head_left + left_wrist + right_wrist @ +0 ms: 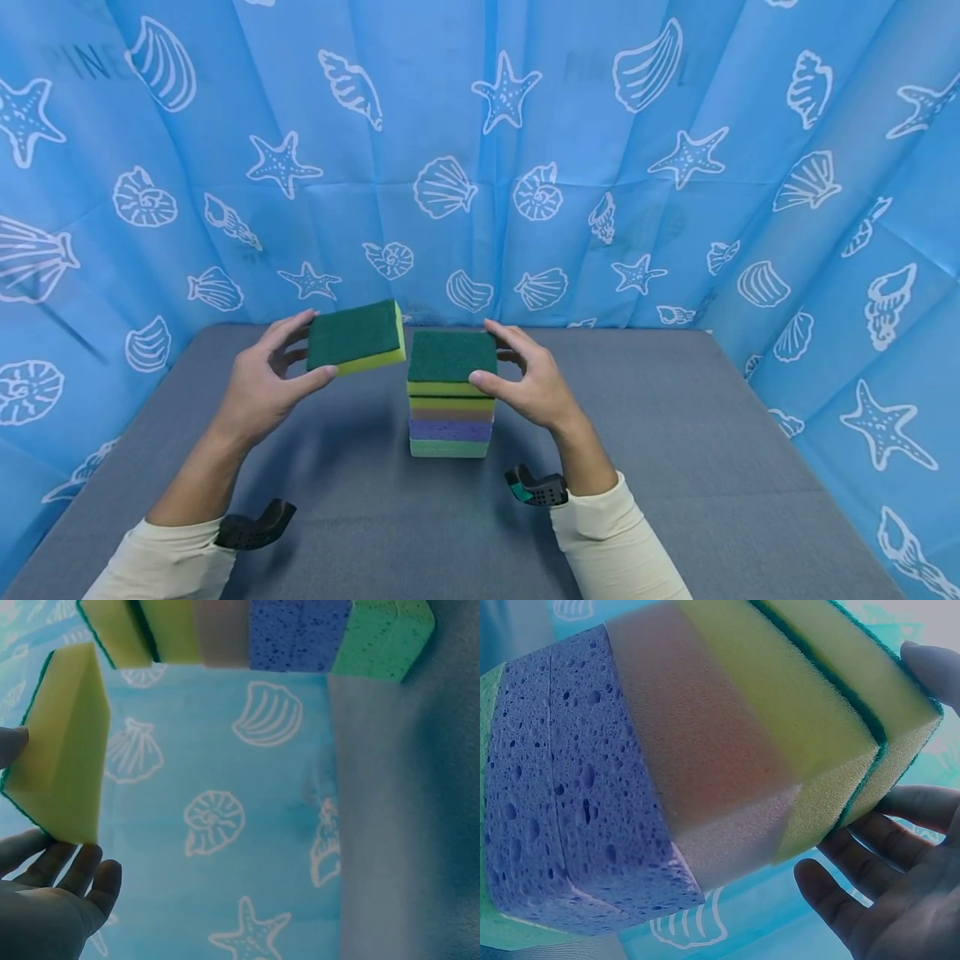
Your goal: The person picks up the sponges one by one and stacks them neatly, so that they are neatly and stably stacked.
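A stack of sponges (451, 396) stands mid-table: green at the bottom, purple, pinkish, then two yellow ones with dark green scrub tops. My right hand (525, 379) holds the top sponge (452, 360) of the stack, thumb at the front and fingers at the back; the right wrist view shows the stack (675, 772) close up with my fingers (870, 885) beside it. My left hand (262, 379) grips another yellow and green sponge (356, 337) in the air just left of the stack's top. In the left wrist view that sponge (64, 761) sits between thumb and fingers.
The grey table (675, 433) has bare surface all round the stack. A blue curtain with white shells and starfish (480, 158) closes in the back and both sides. Black wrist mounts (536, 487) sit on both forearms.
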`<state>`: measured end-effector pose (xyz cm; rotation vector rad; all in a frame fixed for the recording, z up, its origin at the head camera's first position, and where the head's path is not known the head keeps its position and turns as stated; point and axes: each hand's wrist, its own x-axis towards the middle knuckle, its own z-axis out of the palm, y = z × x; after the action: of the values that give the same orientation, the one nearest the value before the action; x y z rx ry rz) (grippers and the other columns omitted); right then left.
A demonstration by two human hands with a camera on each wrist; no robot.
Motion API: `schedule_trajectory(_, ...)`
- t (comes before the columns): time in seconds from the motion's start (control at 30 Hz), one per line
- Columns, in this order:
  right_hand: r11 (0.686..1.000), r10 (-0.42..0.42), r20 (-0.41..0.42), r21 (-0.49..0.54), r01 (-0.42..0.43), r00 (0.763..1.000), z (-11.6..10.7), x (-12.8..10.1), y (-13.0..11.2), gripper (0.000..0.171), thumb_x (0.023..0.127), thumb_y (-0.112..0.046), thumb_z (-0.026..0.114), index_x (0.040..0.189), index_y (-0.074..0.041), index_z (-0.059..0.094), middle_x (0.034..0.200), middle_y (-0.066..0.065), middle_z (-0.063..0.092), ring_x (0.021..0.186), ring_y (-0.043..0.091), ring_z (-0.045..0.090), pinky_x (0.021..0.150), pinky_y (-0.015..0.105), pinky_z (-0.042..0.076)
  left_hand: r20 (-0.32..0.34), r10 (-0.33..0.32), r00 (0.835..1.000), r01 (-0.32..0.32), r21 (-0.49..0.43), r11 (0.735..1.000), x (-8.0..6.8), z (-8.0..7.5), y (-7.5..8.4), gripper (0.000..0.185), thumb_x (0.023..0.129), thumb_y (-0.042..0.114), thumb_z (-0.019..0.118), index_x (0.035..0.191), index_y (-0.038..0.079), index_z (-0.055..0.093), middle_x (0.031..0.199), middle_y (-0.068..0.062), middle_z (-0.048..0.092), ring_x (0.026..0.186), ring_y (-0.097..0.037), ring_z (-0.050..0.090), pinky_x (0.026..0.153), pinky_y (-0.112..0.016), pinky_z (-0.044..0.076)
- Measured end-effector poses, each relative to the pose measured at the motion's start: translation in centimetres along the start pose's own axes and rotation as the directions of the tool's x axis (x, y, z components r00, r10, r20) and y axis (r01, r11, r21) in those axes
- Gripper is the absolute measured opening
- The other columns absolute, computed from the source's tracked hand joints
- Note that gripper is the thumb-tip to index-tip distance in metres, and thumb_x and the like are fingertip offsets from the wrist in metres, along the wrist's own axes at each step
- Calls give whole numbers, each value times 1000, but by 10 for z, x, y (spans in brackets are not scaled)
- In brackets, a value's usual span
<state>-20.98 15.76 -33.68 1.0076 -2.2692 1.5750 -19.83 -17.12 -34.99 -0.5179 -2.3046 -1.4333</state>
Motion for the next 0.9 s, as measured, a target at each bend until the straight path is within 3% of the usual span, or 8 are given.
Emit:
schedule_trajectory(0.23, 1000, 6, -1, 1, -6, 1000, 0, 0, 1, 62, 86, -7, 68, 140, 11, 41, 127, 28, 51, 111, 41, 51, 93, 61, 39, 12, 36, 999, -36, -35, 999, 3, 2, 10, 75, 82, -1, 75, 147, 6, 39, 136, -12, 45, 121, -28, 43, 91, -22, 40)
schedule_trajectory(0.53, 1000, 25, -3, -7, -25, 1000, 0, 0, 1, 63, 85, -6, 68, 140, 11, 41, 125, 27, 52, 110, 38, 52, 93, 57, 41, 78, 54, 995, -47, -94, 994, 10, 8, 25, 69, 85, -2, 71, 146, 1, 39, 140, -12, 42, 124, -27, 40, 94, -27, 39)
schedule_trajectory(0.9, 1000, 26, 1, -4, -26, 1000, -1, 0, 1, 63, 86, -7, 68, 140, 11, 41, 125, 27, 53, 110, 38, 52, 93, 56, 41, 121, 68, 990, -56, -103, 993, 16, 19, 27, 69, 85, -1, 71, 146, -1, 38, 138, -12, 43, 125, -27, 40, 96, -35, 39)
